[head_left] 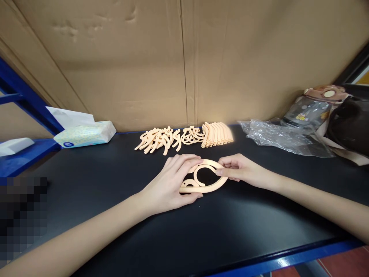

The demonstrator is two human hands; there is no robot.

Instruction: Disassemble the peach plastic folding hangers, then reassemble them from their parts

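A peach-coloured curved plastic frame piece [205, 185] lies on the black tabletop [184, 231] between both hands. My left hand [170, 184] grips its left end, fingers over the top and thumb underneath. My right hand [238, 169] pinches its right end with fingers closed. Behind them lies a loose pile of similar peach pieces [161, 139] and a neat fanned stack of them [216, 134].
A tissue pack [85, 134] sits at the back left near a blue shelf frame [25, 100]. Crumpled clear plastic [276, 136], a drinking bottle [313, 107] and a dark bag [350, 125] lie at the back right. Cardboard walls stand behind.
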